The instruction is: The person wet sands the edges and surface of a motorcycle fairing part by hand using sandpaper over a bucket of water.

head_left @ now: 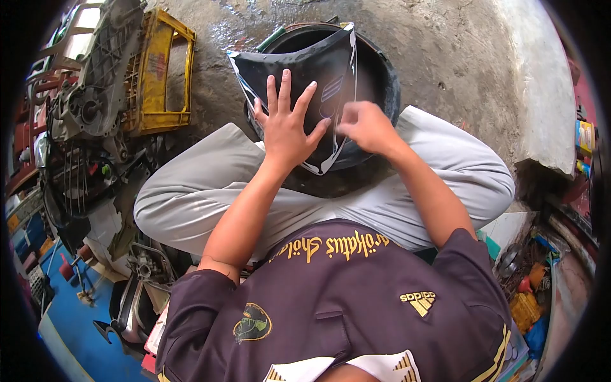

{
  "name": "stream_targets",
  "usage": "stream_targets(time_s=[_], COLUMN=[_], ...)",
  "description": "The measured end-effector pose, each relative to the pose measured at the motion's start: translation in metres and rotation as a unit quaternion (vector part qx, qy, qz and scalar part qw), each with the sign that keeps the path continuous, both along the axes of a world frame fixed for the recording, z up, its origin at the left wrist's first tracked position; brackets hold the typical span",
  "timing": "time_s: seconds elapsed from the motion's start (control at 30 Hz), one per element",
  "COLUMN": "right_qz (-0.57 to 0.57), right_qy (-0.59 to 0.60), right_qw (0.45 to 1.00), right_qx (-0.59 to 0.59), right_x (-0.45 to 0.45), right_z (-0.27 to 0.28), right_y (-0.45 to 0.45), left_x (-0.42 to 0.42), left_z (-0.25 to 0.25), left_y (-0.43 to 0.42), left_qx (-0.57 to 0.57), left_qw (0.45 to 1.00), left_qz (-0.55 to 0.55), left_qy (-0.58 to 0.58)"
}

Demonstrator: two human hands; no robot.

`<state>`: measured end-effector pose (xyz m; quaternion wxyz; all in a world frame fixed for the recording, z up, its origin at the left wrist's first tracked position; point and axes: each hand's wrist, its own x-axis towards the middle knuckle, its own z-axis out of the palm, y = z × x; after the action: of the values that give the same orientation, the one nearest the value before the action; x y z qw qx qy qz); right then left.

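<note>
A black, shield-shaped motorcycle body panel (321,70) with pale, glossy edges lies across the top of a round black tub (385,76). Flat on the panel's face, with fingers spread, rests my left hand (289,124). My right hand (370,127) is at the panel's right edge, its fingers curled together and slightly blurred. Whatever those fingers may hold is hidden. A few light slanted marks show on the panel between the two hands. The tub stands on the floor in front of my crossed legs (191,165).
A yellow plastic crate (149,76) stands at the left beside a greasy metal engine casing (95,95). A raised concrete ledge (544,95) runs along the right. Scattered parts and tools lie at both lower sides, some near a blue surface (83,325). The concrete floor (445,51) is partly wet.
</note>
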<state>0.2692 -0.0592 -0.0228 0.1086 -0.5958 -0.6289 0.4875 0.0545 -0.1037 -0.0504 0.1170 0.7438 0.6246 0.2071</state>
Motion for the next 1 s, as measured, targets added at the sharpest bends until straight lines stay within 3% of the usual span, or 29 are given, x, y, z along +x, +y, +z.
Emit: stream_targets(time_s=[0.1, 0.2, 0.33, 0.47, 0.6, 0.8, 0.87, 0.93, 1.0], right_qz=[0.066, -0.042, 0.065, -0.028, 0.065, -0.022, 0.08, 0.077, -0.034], right_qy=[-0.01, -0.003, 0.017, 0.005, 0.002, -0.001, 0.003, -0.008, 0.002], right_qw=[0.998, 0.998, 0.998, 0.999, 0.998, 1.0, 0.996, 0.997, 0.998], right_qx=[-0.014, 0.046, -0.014, 0.021, -0.022, 0.01, -0.029, -0.02, 0.048], right_x=[-0.001, -0.001, 0.0, 0.003, -0.001, -0.002, -0.001, -0.001, -0.001], right_z=[0.001, 0.001, -0.005, -0.005, -0.005, 0.001, -0.006, -0.004, -0.007], right_y=[0.001, 0.005, -0.001, 0.009, -0.004, -0.002, -0.006, -0.001, 0.004], left_x=[-0.001, 0.0, 0.0, 0.0, 0.0, 0.0, 0.0, 0.0, -0.001], left_z=[-0.001, -0.002, 0.0, -0.002, -0.001, -0.001, -0.001, 0.0, 0.0], left_y=[0.0, -0.001, 0.0, -0.001, 0.0, 0.0, 0.0, 0.0, 0.0], left_qx=[0.0, 0.002, -0.001, 0.006, 0.003, 0.001, 0.002, -0.002, 0.001], left_qw=[1.0, 1.0, 1.0, 1.0, 1.0, 1.0, 1.0, 1.0, 1.0], left_qz=[0.0, -0.001, -0.001, -0.002, -0.001, -0.001, 0.0, 0.0, 0.001], left_qy=[0.0, 0.0, 0.0, -0.006, -0.002, -0.008, -0.007, -0.005, -0.006])
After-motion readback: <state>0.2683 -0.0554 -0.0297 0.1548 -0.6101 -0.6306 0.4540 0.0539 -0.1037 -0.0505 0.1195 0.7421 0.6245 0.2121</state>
